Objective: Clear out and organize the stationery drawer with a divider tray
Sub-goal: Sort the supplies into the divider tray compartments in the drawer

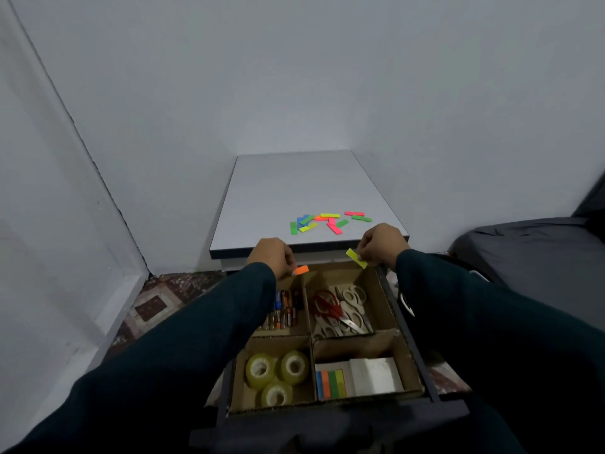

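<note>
1. Bench (294, 188): one flat grey top with a dark edge; no writing legible anywhere.
2. Drawer (406, 326): one, open beneath the bench.
3. Divider tray (309, 335): brown cardboard, four compartments, seated in the drawer.
4. Contents: three tape rolls (276, 373) near left; batteries (283, 311) far left; scissors (342, 311) far right; striped sticky pad (330, 384) and white block near right.
5. Loose sticky tabs (327, 221): neon strips scattered on the bench.
6. Left hand (273, 257): pinches one orange tab (302, 270).
7. Right hand (381, 245): pinches one yellow tab (357, 258).

Home room: bed (530, 257), small cabinet (294, 191), patterned floor tiles (157, 303).
</note>
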